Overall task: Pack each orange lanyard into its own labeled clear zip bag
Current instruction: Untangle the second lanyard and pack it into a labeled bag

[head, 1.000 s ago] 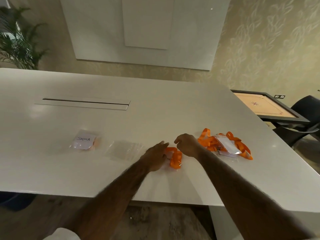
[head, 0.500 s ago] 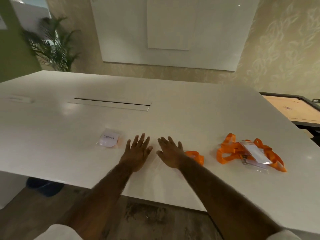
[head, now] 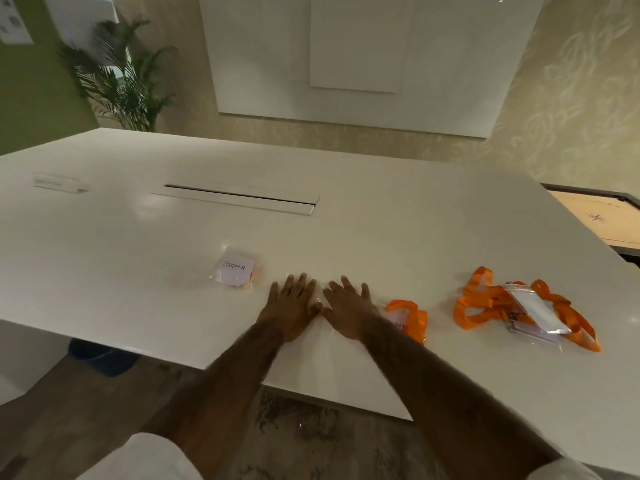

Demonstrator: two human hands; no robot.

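Note:
My left hand (head: 292, 308) and my right hand (head: 349, 311) lie flat, fingers spread, side by side on the white table (head: 104, 258), pressing on clear zip bags (head: 320, 289) that barely show between and under them. A folded orange lanyard (head: 410, 318) lies just right of my right wrist. Farther right sits a loose heap of orange lanyards (head: 485, 303) with clear card holders (head: 538, 311) on top. Left of my hands rests a packed bag labeled SIGMA (head: 235, 270) with orange inside.
A long cable slot (head: 239, 199) runs across the table's middle. A small clear stand (head: 59, 181) sits at far left. A carrom board (head: 595, 220) stands past the right edge, a potted plant (head: 121, 77) behind, and a dark bin (head: 100, 355) under the table.
Both hands left the folded lanyard and moved left, flattening onto the clear bags. In the last half second they stayed pressed there while the view shifted closer.

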